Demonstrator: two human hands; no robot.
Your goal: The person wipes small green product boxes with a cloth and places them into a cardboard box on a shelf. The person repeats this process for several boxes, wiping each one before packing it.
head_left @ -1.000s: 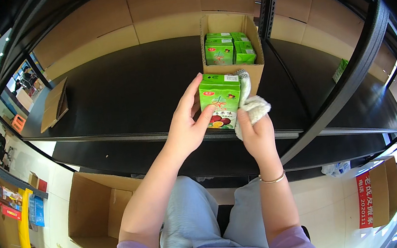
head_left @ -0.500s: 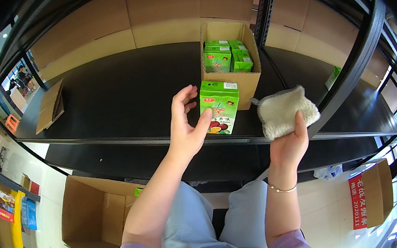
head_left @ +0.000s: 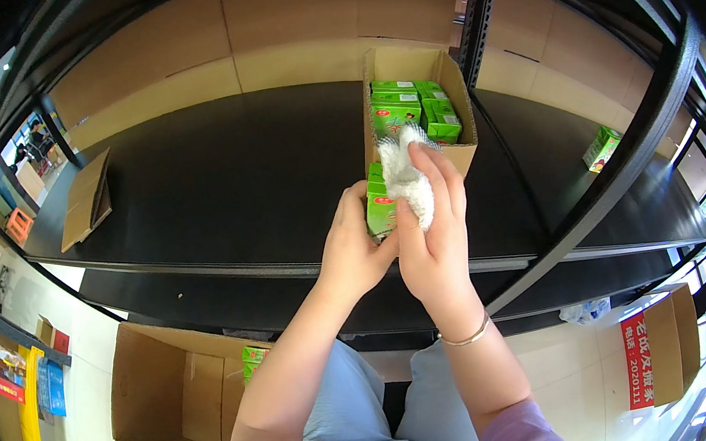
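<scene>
On shelf, carton-filled box

Evenly bright and daylit, with soft shadows and mild sheen on the black shelf. Strongly fisheye-bent, vignetted black at the rim, sharp centrally.

Head view: you look steeply down, close over your hands, facing the black shelf.
Shared view: none; one camera.
</scene>
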